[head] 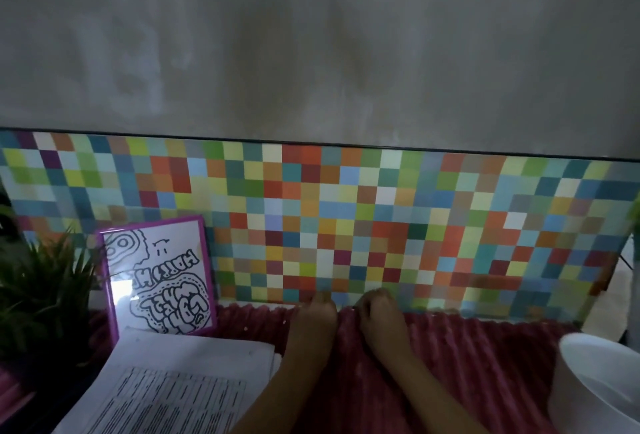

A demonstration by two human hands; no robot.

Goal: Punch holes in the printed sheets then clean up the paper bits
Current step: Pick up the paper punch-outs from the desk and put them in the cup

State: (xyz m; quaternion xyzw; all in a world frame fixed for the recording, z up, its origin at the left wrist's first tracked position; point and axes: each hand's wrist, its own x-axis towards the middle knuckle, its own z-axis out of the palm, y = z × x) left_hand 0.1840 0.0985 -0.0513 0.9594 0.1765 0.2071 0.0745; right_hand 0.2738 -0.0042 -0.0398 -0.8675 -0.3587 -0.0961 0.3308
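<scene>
A stack of printed sheets (180, 385) lies at the lower left on a ribbed dark-red cloth (467, 364), with small punched holes near its far edge. My left hand (317, 315) and my right hand (379, 312) reach side by side to the far edge of the cloth, fingers curled down against it just below the mosaic panel. A few tiny pale paper bits (284, 322) dot the cloth to the left of my left hand. Whether either hand pinches anything is too dim to tell. No hole punch is in view.
A white bowl (595, 385) stands at the right edge. A pink-framed drawing (159, 274) leans against the multicoloured mosaic panel (381, 218), with a green plant (41, 295) at the far left. A grey wall rises behind.
</scene>
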